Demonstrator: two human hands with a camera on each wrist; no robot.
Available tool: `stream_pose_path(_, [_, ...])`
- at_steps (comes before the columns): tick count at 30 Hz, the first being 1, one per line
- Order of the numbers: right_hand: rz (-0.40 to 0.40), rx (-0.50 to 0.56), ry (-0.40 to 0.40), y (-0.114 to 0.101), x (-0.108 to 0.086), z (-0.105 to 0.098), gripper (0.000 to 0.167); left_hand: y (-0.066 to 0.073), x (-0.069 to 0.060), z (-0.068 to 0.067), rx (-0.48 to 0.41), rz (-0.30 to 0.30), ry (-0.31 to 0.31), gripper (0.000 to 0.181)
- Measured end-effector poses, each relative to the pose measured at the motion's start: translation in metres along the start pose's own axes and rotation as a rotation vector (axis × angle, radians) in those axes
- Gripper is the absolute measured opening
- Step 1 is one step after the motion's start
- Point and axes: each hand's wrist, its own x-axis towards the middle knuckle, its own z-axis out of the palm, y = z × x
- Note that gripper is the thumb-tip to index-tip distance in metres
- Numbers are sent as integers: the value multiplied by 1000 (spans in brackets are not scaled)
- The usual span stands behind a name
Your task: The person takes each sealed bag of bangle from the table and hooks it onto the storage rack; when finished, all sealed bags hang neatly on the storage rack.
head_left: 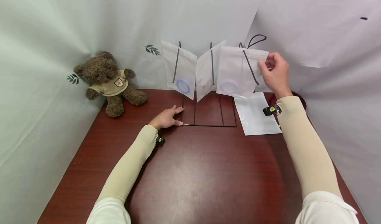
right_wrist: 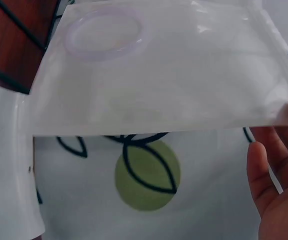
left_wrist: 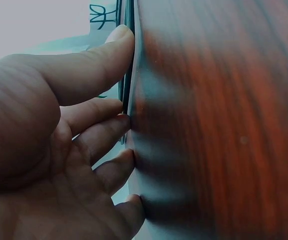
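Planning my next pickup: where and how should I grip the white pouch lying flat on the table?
Probably pinch the flat pouch by its near edge, coming from the front: it lies flat with that edge mostly uncovered, while a hanging pouch overlaps its far end in the head view.

no readable text — the teddy bear (head_left: 109, 86) wears a blurred badge (head_left: 119, 82).

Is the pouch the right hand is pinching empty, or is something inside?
Not empty: a pale purple ring shows through the translucent pouch in head and right wrist views.
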Motion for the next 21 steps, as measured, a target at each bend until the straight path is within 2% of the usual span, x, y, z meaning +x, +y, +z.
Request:
stream_pose_path(5, [66, 64, -62, 16, -6, -10, 11, 0, 0, 0, 0, -5, -1, 82])
stream_pose_path(9, [111, 132, -73, 29, -11, -20, 12, 1, 0, -1, -3, -3, 1, 82])
stream_pose_path(12, [125, 124, -73, 39, -13, -25, 16, 1, 0, -1, -9, -4, 1, 82])
stream_pose_path(14, [147, 82, -86, 48, -14, -26, 18, 1, 0, 0, -8, -1, 0, 82])
stream_pose_path(17, [180, -35, -150, 63, -14, -25, 20, 0, 0, 0, -7, -1, -1, 82])
stream_pose_path(21, [211, -244, -318, 86, -14, -18, 27, 0, 2, 1, -2, -3, 1, 82])
